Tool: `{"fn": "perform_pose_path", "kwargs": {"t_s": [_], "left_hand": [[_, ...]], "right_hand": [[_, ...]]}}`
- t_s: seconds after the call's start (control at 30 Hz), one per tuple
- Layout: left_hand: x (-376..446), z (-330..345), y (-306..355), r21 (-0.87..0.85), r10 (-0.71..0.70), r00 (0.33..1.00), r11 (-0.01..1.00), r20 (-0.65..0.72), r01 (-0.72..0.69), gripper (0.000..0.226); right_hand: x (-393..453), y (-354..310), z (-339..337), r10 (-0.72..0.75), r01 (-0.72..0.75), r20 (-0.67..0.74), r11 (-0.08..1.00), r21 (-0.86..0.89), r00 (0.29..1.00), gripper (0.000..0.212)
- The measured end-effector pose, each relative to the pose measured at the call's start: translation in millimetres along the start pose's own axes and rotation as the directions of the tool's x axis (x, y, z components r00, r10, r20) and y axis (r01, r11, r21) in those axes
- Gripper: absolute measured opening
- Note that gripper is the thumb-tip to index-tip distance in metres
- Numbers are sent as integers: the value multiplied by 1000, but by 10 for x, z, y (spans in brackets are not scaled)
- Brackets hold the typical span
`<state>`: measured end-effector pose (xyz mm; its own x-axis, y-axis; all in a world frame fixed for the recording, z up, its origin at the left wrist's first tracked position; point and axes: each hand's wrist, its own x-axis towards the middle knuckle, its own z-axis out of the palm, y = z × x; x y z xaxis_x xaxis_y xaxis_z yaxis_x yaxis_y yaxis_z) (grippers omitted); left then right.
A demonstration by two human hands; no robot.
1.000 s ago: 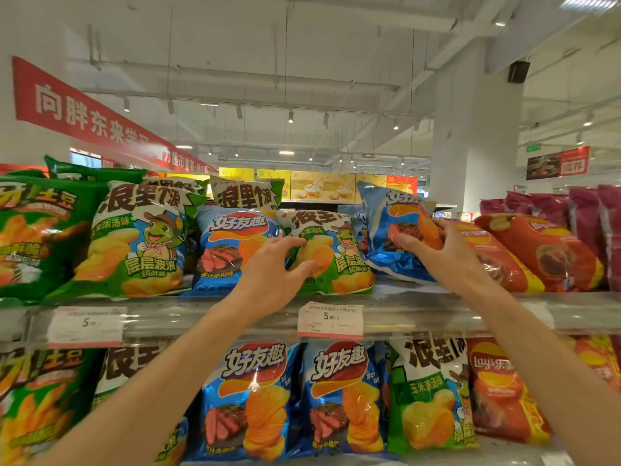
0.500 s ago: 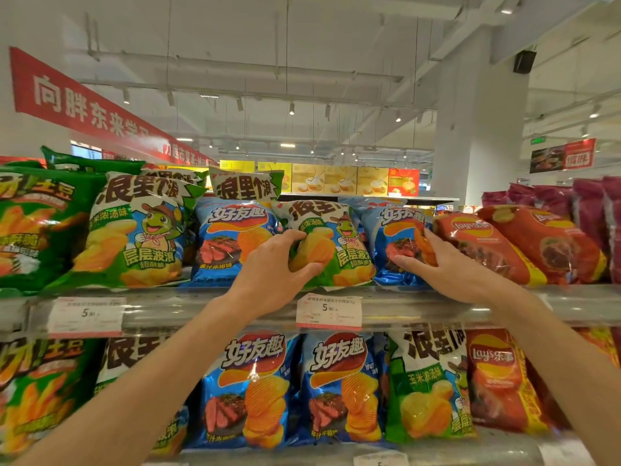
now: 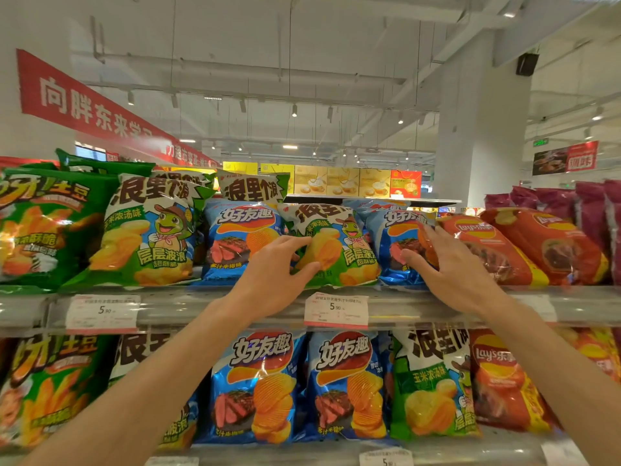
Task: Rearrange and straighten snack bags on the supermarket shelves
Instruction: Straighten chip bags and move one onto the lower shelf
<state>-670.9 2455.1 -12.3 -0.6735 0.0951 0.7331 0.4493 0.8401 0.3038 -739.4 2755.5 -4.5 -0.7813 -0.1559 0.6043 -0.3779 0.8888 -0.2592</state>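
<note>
Head view: my left hand [image 3: 275, 280] pinches the green bag [image 3: 336, 247]'s puffy, slippery left edge, while my right hand [image 3: 450, 270] lies flat-fingered on the light, crushable blue bag [image 3: 396, 250].

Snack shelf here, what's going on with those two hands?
A person is tidying chip bags on the top shelf. The left hand holds the green bag by its left edge, thumb and fingers curled round it. The right hand lies with straight fingers on the blue bag beside it, next to the slanting orange bags. Both bags stand on the shelf.
</note>
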Motion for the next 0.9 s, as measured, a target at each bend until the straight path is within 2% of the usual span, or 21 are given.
{"fn": "perform_pose_path", "kwargs": {"t_s": [0.07,0.13,0.2,0.27,0.37,0.47,0.57,0.73,0.9], "left_hand": [[-28,-46,-48,-17,7,999,1000,-37,-7,47],[-55,-115,-114,0,9,996,1000,-94,-9,37],[-81,-213,-192,68,-11,984,997,-177,23,31],[-104,-332,-288,160,-56,968,982,-246,98,33],[-124,-460,-396,362,-172,961,900,-215,242,54],[-123,-484,-420,463,-338,932,810,-132,359,69],[-98,-474,-433,470,-426,902,783,-71,407,74],[-61,-482,-452,303,-359,930,880,-78,365,67],[-80,-452,-477,163,-256,954,946,-155,281,63]], "right_hand": [[-37,-82,-34,-50,57,-136,997,53,989,84],[-51,-217,-47,-106,121,-278,992,35,955,65],[-39,-420,-54,-142,159,-334,987,24,932,50],[-7,-658,-32,-180,210,-332,976,57,926,40],[78,-978,63,-185,209,-245,975,76,952,49],[181,-1158,191,-29,29,5,999,24,1000,75],[237,-1184,281,95,-120,187,985,124,978,90],[277,-1100,311,155,-202,141,881,428,978,90],[284,-1028,377,242,-276,132,816,507,961,76]]}}
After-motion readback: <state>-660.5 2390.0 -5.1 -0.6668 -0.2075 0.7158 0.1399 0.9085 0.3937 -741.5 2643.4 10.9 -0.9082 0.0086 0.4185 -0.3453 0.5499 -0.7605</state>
